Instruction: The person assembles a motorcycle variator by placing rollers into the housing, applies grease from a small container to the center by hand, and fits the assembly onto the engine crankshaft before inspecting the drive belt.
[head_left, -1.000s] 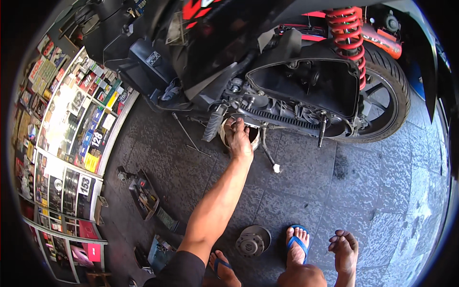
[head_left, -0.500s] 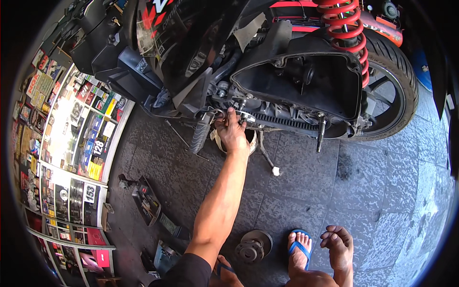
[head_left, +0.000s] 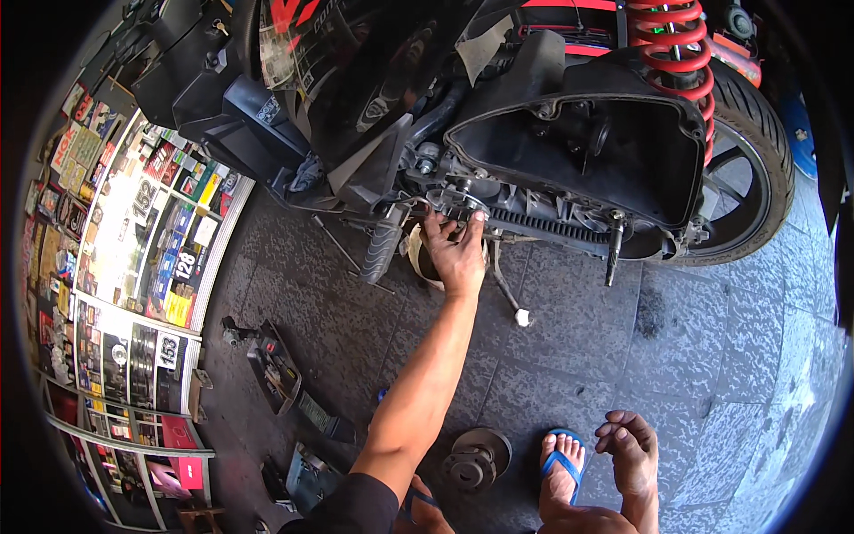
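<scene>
My left hand (head_left: pixel 456 260) reaches forward to the opened side of a black scooter (head_left: pixel 356 98). Its thumb and fingers are closed around the rim of a round metal drive pulley (head_left: pixel 461 203) at the front end of the toothed drive belt (head_left: pixel 551 227). The palm hides the pulley's lower part. Beside my right knee, my right hand (head_left: pixel 630 452) is raised with its fingers curled in toward the thumb. Whether anything small sits between those fingertips cannot be seen.
By my blue sandal (head_left: pixel 562 463) lies a round metal clutch part (head_left: pixel 476 460). A pale tub (head_left: pixel 422 258) stands under the engine, near the stand leg (head_left: pixel 509 294). At left are a tool tray (head_left: pixel 274 369), a long thin rod (head_left: pixel 336 242) and a glass display case (head_left: pixel 169 240).
My left hand has shifted slightly right, and its fingers have spread wider around the pulley. The whole view has moved a little. My right hand stays almost in place.
</scene>
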Action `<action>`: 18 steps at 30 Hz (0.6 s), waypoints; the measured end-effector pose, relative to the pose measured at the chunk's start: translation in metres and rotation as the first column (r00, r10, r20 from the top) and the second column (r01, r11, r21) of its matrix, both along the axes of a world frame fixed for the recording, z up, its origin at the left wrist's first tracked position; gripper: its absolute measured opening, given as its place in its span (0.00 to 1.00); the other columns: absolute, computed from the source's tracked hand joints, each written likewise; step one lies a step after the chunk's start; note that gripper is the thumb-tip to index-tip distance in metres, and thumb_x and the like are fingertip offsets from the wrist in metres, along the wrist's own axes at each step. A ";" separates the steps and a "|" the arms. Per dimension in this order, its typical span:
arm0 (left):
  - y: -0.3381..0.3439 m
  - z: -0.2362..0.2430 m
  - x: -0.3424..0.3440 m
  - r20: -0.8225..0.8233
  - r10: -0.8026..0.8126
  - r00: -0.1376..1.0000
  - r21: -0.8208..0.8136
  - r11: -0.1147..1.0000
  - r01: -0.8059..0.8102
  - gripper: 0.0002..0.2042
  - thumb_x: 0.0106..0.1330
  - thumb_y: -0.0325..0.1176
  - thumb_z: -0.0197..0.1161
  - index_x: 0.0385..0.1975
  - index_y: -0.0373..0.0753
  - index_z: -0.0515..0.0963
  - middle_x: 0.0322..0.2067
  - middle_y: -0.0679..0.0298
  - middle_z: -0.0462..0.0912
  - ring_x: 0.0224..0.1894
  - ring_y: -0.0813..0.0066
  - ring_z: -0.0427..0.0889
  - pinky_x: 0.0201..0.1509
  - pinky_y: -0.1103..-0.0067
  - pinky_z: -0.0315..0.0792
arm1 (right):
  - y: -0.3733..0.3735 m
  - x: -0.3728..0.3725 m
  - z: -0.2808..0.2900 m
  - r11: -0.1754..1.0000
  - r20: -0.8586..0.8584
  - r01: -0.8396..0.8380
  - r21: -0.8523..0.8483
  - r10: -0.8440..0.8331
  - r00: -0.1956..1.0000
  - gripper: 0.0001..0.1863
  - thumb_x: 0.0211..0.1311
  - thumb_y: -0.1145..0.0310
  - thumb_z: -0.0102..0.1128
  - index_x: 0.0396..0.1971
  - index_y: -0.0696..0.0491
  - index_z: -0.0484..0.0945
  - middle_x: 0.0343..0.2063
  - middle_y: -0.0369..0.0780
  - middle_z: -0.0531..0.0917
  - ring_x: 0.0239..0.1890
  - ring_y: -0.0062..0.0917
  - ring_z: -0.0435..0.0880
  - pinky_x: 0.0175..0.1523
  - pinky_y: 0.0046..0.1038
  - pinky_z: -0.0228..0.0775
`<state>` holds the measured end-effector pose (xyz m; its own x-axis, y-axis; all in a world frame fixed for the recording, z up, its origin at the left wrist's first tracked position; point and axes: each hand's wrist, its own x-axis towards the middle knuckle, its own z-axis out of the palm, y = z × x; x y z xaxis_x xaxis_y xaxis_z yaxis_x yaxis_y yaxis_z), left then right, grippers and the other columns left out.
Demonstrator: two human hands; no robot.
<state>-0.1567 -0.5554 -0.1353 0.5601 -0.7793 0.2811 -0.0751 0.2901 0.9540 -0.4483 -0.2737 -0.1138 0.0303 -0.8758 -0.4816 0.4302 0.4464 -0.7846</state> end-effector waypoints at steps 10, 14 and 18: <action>-0.004 0.006 0.001 -0.136 -0.056 0.989 -0.029 0.998 0.052 0.36 0.58 0.33 0.75 0.61 0.27 0.62 0.51 0.54 0.64 0.51 0.70 0.70 0.49 0.78 0.71 | -0.003 0.002 -0.007 1.000 -0.019 0.019 0.020 -0.018 1.000 0.15 0.63 0.66 0.58 0.45 0.60 0.75 0.31 0.42 0.83 0.29 0.26 0.81 0.38 0.26 0.74; -0.003 0.024 0.005 -0.309 -0.041 0.950 0.110 0.991 0.078 0.35 0.61 0.42 0.73 0.60 0.28 0.63 0.48 0.56 0.70 0.50 0.64 0.74 0.54 0.75 0.72 | -0.007 0.002 -0.004 0.999 -0.038 0.020 0.033 -0.019 0.999 0.16 0.63 0.66 0.59 0.45 0.60 0.75 0.31 0.42 0.83 0.29 0.26 0.81 0.38 0.26 0.73; -0.008 0.034 0.016 -0.544 -0.056 0.837 0.256 0.939 0.229 0.45 0.54 0.58 0.73 0.62 0.32 0.63 0.59 0.50 0.64 0.58 0.54 0.71 0.62 0.63 0.71 | -0.010 0.004 -0.004 0.999 -0.020 0.019 0.030 -0.018 1.000 0.16 0.63 0.65 0.60 0.45 0.60 0.75 0.31 0.42 0.83 0.29 0.26 0.81 0.38 0.26 0.73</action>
<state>-0.1405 -0.5636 -0.1014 0.4299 -0.8585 -0.2797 0.4772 -0.0469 0.8775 -0.4439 -0.2841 -0.1175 0.0048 -0.8614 -0.5078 0.4233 0.4618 -0.7794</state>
